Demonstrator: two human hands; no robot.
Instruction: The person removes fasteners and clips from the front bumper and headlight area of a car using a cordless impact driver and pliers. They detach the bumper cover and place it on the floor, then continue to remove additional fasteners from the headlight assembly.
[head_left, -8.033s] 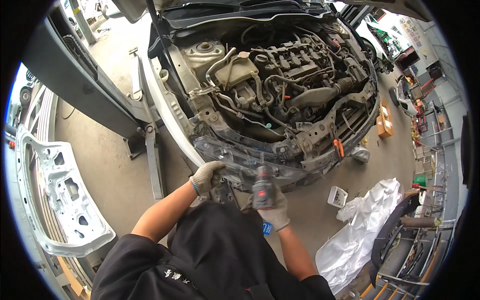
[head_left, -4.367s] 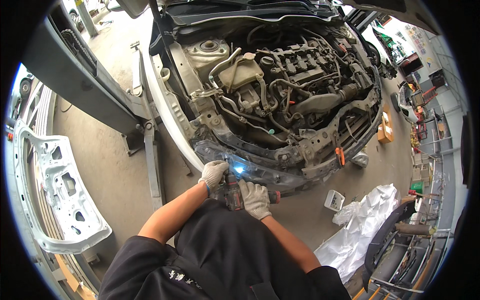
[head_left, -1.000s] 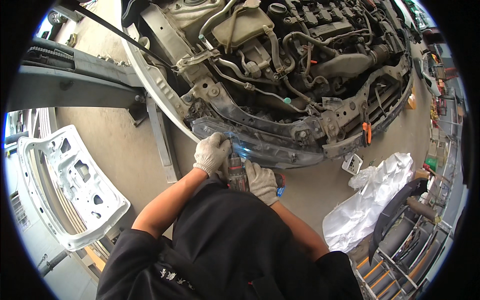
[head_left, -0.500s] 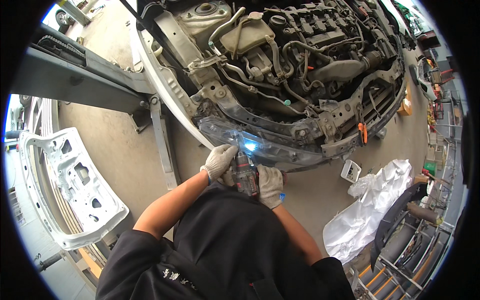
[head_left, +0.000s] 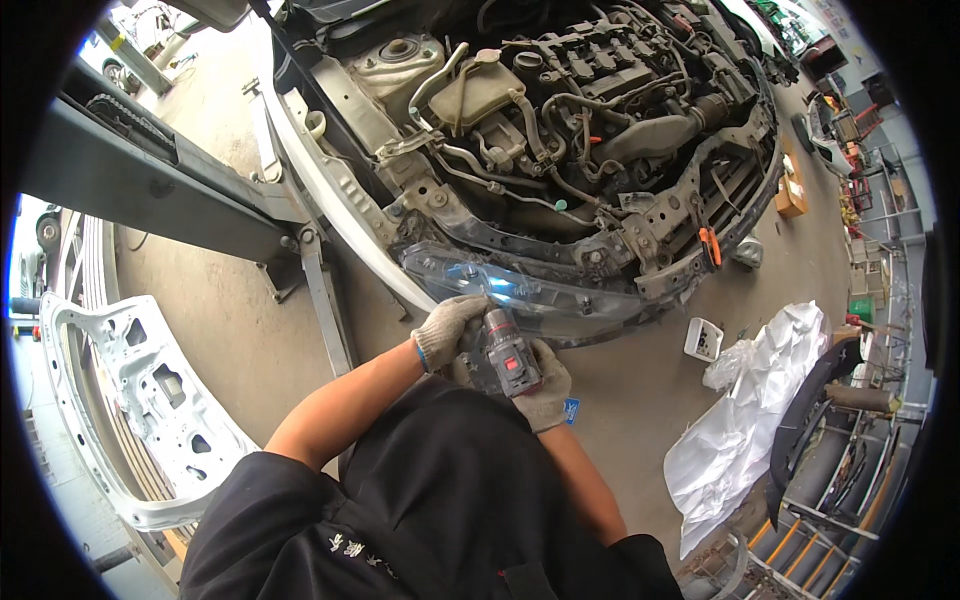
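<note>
My right hand (head_left: 545, 388), in a pale knit glove, is wrapped around a grey and black cordless drill (head_left: 511, 357) with red accents. The drill's nose points away from me, toward the front corner of a car. My left hand (head_left: 447, 328), gloved too, has its fingers drawn together beside the nose; what they pinch is hidden. Just beyond both hands lies a long, clear-covered headlight (head_left: 540, 300), with a bright bluish light spot on it. The drill's tip is too small to make out against it.
An open engine bay (head_left: 590, 110) fills the far side, orange-handled pliers (head_left: 710, 246) at its front edge. A grey lift arm (head_left: 180, 190) and a white body panel (head_left: 165, 400) are at left. At right are a white container (head_left: 703, 340), crumpled white sheeting (head_left: 745, 420) and a black bumper part (head_left: 805, 410).
The drill has tilted, its rear now facing up more, and its nose has come back toward me. My left fingers stay by the nose. The whole view has shifted slightly.
</note>
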